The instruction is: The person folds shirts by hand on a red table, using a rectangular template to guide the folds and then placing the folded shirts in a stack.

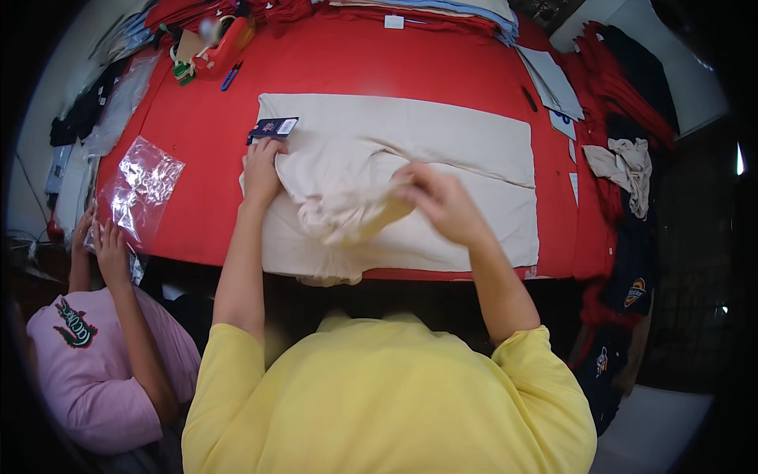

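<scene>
We have our right grip (pixel 410 192) pinched on a raised fold of the cream garment (pixel 347 178), which lies on the red worktop (pixel 347 63) beneath both grips. Our left grip (pixel 271 150) rests on it, the dark tag (pixel 271 127) at its fingertips; how far those fingers close, we cannot tell.

Tabletop (pixel 347 69) lit bright & fairly even, soft shadows in cream cloth (pixel 339 201); clear plastic bag (pixel 144 186) at 9 o'clock throws hard glare. Right hand (pixel 444 203) nr centre motion-blurred. Fisheye bends edges; 3 o'clock v. dim, detail there prob. lost.
</scene>
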Action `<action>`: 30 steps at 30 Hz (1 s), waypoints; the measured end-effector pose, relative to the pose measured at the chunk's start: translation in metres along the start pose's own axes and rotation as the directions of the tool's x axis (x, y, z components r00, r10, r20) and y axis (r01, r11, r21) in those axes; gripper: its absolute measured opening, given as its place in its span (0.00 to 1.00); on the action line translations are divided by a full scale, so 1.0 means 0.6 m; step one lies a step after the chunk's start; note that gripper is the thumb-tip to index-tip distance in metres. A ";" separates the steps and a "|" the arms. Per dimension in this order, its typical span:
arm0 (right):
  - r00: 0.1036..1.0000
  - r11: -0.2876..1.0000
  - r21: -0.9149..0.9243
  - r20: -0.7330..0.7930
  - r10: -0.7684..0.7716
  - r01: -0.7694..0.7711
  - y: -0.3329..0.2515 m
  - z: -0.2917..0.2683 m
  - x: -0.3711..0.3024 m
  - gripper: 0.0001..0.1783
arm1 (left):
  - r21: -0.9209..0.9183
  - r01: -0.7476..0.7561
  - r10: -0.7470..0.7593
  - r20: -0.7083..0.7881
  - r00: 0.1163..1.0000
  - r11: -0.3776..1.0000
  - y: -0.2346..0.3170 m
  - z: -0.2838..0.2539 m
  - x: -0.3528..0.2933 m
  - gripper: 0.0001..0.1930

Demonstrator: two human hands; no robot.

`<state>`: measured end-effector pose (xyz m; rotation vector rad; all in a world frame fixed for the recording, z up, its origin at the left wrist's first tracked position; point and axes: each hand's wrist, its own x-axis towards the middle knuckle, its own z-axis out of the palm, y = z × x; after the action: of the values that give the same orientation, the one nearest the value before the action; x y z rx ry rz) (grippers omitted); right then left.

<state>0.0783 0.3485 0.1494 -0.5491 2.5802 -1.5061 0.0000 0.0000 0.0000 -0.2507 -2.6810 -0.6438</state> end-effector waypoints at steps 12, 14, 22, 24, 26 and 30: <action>0.880 0.925 0.312 -0.346 0.325 -0.218 0.282 -0.094 0.139 0.13 | -0.135 0.073 -0.047 0.189 0.981 0.988 0.034 -0.035 0.033 0.28; 0.854 0.964 0.113 -0.447 0.266 -0.240 0.297 -0.088 0.137 0.15 | -0.180 0.102 -0.066 0.199 0.978 0.978 0.048 -0.046 0.033 0.28; 0.966 0.714 -0.696 -0.230 -0.121 -0.076 0.198 0.065 0.037 0.22 | -0.094 0.055 -0.039 0.171 0.985 0.994 0.030 -0.045 0.014 0.21; 0.905 0.657 -0.753 -0.312 -0.288 -0.050 0.194 0.082 0.017 0.23 | -0.107 0.033 -0.011 0.198 0.980 0.994 0.025 -0.050 0.013 0.18; 0.889 0.714 -0.697 -0.284 -0.359 0.065 0.161 0.104 -0.003 0.24 | -0.173 0.060 -0.021 0.221 0.975 0.983 0.023 -0.052 0.022 0.14; 0.844 0.807 -0.266 0.266 -0.465 0.528 0.052 0.204 -0.085 0.24 | -0.420 0.330 -0.076 0.518 0.852 0.845 -0.048 -0.054 0.055 0.11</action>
<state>0.1502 0.2801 0.0560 -1.4383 2.6674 -1.0365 -0.0276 -0.0376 0.0284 -0.2800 -2.9831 -1.5361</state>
